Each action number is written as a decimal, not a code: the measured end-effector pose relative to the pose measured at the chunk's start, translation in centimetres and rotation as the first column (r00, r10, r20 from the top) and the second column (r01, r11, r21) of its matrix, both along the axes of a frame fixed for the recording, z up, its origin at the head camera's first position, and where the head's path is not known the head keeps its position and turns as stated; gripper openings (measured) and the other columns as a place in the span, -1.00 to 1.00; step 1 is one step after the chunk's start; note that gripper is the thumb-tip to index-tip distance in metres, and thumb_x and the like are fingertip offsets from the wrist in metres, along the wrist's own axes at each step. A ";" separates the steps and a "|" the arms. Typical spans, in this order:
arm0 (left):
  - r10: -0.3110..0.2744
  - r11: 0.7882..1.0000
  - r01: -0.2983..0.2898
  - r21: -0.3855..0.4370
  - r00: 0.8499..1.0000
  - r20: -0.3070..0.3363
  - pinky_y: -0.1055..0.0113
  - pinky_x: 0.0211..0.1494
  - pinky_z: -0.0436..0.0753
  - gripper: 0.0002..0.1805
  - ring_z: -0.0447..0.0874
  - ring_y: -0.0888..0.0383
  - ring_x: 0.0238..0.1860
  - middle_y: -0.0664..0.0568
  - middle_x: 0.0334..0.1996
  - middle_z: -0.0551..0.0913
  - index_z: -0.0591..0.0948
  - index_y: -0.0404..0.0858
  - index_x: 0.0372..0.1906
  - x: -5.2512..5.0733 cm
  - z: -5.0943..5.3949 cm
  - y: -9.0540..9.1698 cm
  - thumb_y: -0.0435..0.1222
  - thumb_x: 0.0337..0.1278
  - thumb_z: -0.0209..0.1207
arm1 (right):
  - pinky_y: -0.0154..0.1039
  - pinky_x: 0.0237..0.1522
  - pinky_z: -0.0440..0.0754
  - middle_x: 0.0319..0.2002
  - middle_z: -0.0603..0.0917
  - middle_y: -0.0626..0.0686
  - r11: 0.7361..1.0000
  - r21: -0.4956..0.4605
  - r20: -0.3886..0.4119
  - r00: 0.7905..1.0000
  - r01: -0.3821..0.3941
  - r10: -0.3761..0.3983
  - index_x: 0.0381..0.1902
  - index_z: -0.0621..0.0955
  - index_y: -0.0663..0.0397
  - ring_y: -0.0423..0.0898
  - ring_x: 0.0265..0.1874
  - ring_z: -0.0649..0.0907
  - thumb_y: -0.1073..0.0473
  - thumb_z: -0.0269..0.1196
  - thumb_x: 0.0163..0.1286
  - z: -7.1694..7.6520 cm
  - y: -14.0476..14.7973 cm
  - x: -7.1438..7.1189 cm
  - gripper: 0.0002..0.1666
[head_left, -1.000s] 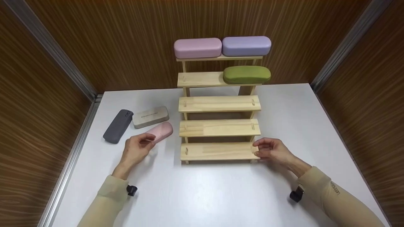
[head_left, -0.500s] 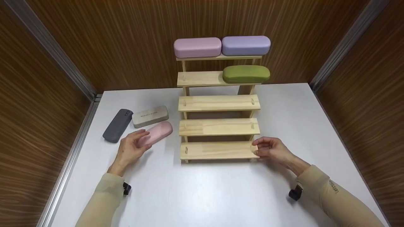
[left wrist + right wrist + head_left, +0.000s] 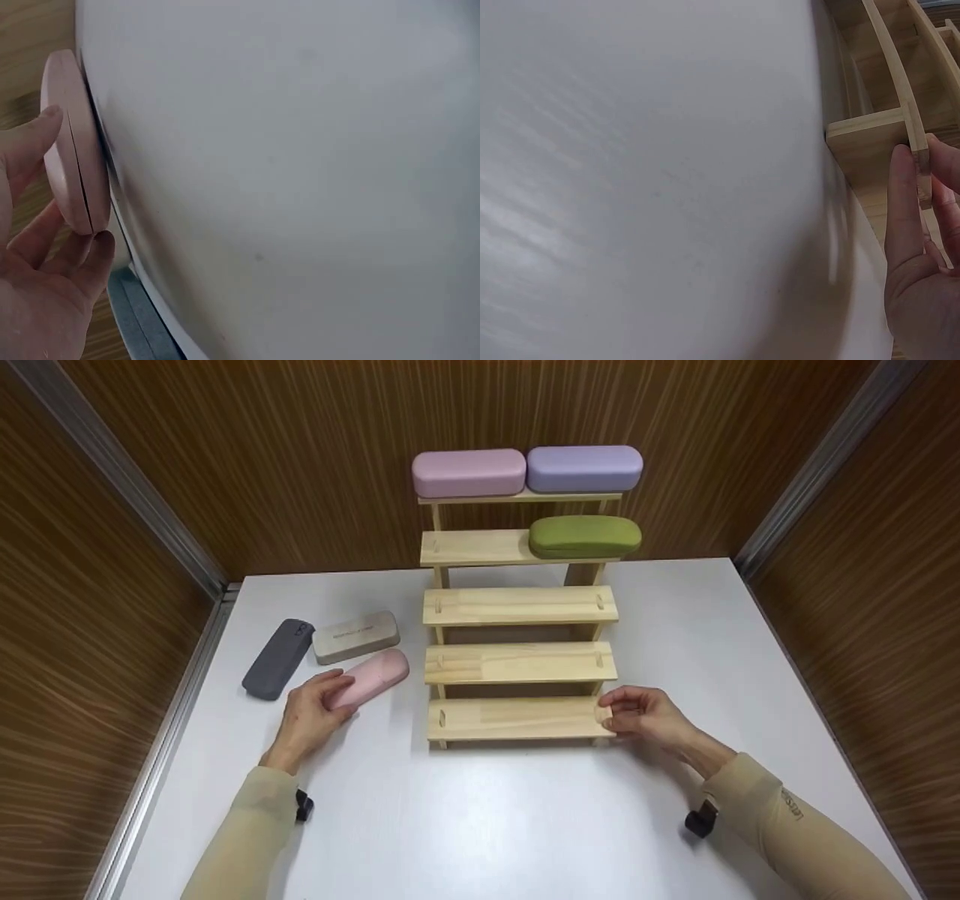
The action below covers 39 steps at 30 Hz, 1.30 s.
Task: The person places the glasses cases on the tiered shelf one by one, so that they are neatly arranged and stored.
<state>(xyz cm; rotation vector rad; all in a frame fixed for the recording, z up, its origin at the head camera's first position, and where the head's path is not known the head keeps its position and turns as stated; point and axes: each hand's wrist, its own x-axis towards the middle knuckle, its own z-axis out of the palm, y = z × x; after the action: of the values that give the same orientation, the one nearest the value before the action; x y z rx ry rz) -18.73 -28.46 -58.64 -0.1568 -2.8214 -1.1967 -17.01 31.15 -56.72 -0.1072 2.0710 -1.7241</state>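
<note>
"Half done, I'd say. What do you see, going left to right?"

"First, a dark grey, elongated rounded case [image 3: 277, 660] lying on the white worktop [image 3: 480, 825]. Just beside it is a beige, box-shaped case [image 3: 356, 637], also on the worktop."

"And next along?"

"The person's left hand [image 3: 307, 716] pinches the near end of a pale pink, slim oval case [image 3: 379, 671]. Its thumb and fingers are parted only by the case between them. The case seems to rest on the worktop, so I'd call it gripped but not yet placed."

"So three are off the rack. Which are on it?"

"The stepped, pale wooden rack [image 3: 521, 604] bears a mauve-pink, rounded block-shaped case [image 3: 469, 474] at the left of its top shelf [image 3: 480, 500], and a lavender, rounded block-shaped case [image 3: 585, 469] at the right. Below that second one sits an olive-green, smooth oblong case [image 3: 585, 538]. Those three look settled."

"And farthest right?"

"The right hand [image 3: 652, 718] pinches the right end of the lowest shelf [image 3: 517, 720], fingers nearly together, only the board between. Probably steadying it."
</note>
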 end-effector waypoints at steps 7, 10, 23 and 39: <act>0.022 0.999 -0.021 -0.027 1.000 0.022 -0.26 0.76 0.44 -0.41 0.58 -0.40 0.56 -0.34 0.47 0.68 0.74 -0.31 0.39 -0.2 0.1 0.2 -0.44 0.24 0.52 | -0.28 -0.11 0.94 -0.22 0.80 -0.15 1.000 -0.005 0.001 1.000 0.003 -0.003 0.25 0.62 0.52 -0.27 -0.23 0.81 0.43 0.47 0.42 0.0 -0.1 0.0 -0.50; 0.026 0.999 -0.024 -0.040 0.999 0.043 -0.27 0.76 0.44 -0.39 0.58 -0.40 0.56 -0.33 0.47 0.68 0.72 -0.28 0.42 -0.3 0.3 0.3 -0.43 0.25 0.51 | -0.28 -0.11 0.94 -0.22 0.80 -0.16 1.000 -0.001 0.002 1.000 0.004 -0.004 0.24 0.63 0.50 -0.27 -0.23 0.81 0.42 0.47 0.42 0.1 -0.1 0.0 -0.51; 0.037 0.998 -0.033 -0.060 0.997 0.063 -0.24 0.74 0.49 -0.37 0.61 -0.35 0.56 -0.28 0.44 0.72 0.71 -0.25 0.45 -0.6 0.7 0.6 -0.44 0.25 0.43 | -0.26 -0.07 0.94 -0.18 0.77 -0.09 1.000 -0.007 0.019 1.000 0.003 -0.003 0.25 0.63 0.49 -0.26 -0.21 0.81 0.40 0.48 0.41 0.3 0.0 0.0 -0.50; -0.017 0.997 0.017 -0.079 1.000 0.011 -0.31 0.65 0.56 -0.38 0.65 -0.41 0.50 -0.34 0.42 0.72 0.68 -0.30 0.48 0.1 3.3 0.0 -0.49 0.30 0.36 | -0.26 -0.13 0.94 -0.23 0.76 -0.14 1.000 -0.023 0.022 1.000 0.007 -0.006 0.21 0.66 0.44 -0.28 -0.26 0.80 0.44 0.49 0.38 0.0 0.0 -0.2 -0.54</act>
<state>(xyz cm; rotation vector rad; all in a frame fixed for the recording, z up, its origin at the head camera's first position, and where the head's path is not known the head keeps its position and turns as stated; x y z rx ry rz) -18.60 -28.49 -55.37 -0.1798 -2.8843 -1.0923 -17.22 31.15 -56.75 -0.0886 2.0385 -1.7456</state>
